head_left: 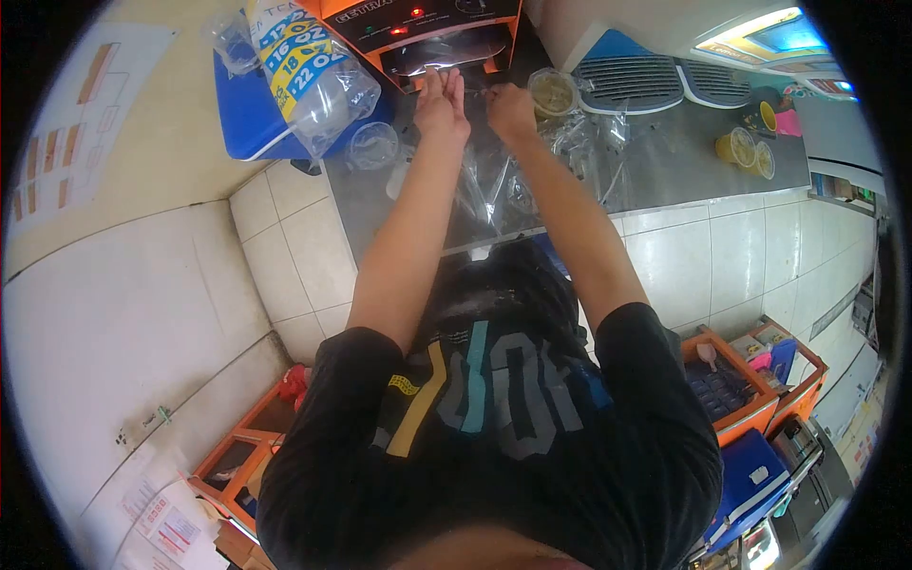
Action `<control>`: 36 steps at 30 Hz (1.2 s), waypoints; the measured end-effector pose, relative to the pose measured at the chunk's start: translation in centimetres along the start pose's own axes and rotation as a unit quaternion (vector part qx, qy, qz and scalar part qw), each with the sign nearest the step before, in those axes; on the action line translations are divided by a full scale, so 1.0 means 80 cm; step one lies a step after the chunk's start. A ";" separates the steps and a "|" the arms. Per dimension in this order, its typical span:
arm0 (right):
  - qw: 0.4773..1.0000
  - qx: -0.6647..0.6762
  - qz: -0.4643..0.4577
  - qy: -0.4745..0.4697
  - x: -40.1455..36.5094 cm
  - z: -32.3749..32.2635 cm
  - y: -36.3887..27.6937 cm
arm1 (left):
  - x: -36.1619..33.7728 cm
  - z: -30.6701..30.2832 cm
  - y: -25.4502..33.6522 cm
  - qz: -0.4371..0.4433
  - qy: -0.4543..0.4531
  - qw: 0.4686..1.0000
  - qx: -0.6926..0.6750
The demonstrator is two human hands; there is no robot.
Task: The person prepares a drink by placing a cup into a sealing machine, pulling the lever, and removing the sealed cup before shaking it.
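Note:
An orange and black cup sealing machine [446,28] with lit red and green lights stands at the counter's back. My left hand [440,112] reaches to its front slot, fingers stretched out against or just under a shiny clear film [446,63]; whether they touch it is hard to tell. Close by on the right, my right hand [511,112] has its fingers curled in at the machine's lower right corner; what they hold, if anything, is hidden. Beside that hand stands a clear plastic cup [552,93] with a yellowish drink.
Crumpled clear plastic [570,142] lies on the metal counter [655,161]. An empty clear cup [372,146] and a sleeve of cups [309,71] on a blue container [242,119] are left. Filled cups [736,149] stand right, below dispenser drip trays [632,84].

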State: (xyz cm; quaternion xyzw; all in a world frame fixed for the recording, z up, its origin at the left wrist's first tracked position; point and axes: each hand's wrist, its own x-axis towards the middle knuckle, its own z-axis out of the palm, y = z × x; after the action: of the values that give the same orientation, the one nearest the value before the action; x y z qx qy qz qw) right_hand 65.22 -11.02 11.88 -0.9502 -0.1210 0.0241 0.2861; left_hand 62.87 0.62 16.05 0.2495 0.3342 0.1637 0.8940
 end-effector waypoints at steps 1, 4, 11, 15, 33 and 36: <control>1.000 0.005 0.018 -0.011 0.001 -0.003 -0.003 | 0.002 0.002 0.000 0.001 0.004 1.000 -0.002; 0.997 -0.034 -0.050 0.053 0.013 0.038 0.024 | 0.017 -0.001 0.000 -0.030 0.013 0.999 -0.032; 1.000 0.018 0.023 -0.010 0.000 0.025 0.012 | 0.014 0.000 0.005 -0.048 0.003 0.998 -0.042; 0.999 -0.033 -0.001 -0.017 0.001 0.014 0.011 | 0.016 -0.002 0.011 -0.057 0.002 0.998 -0.005; 0.957 0.264 0.074 0.096 0.002 -0.007 -0.013 | 0.003 -0.014 0.026 0.023 0.005 0.993 0.116; 0.947 0.302 0.083 0.078 0.008 -0.015 -0.018 | 0.004 -0.023 0.033 0.019 0.012 0.987 0.159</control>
State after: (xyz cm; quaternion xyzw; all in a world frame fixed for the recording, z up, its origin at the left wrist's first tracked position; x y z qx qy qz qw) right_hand 65.64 -10.39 13.69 -0.8250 -0.0061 0.0093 0.5650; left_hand 61.47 3.58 16.17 0.3927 0.3615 0.1285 0.8358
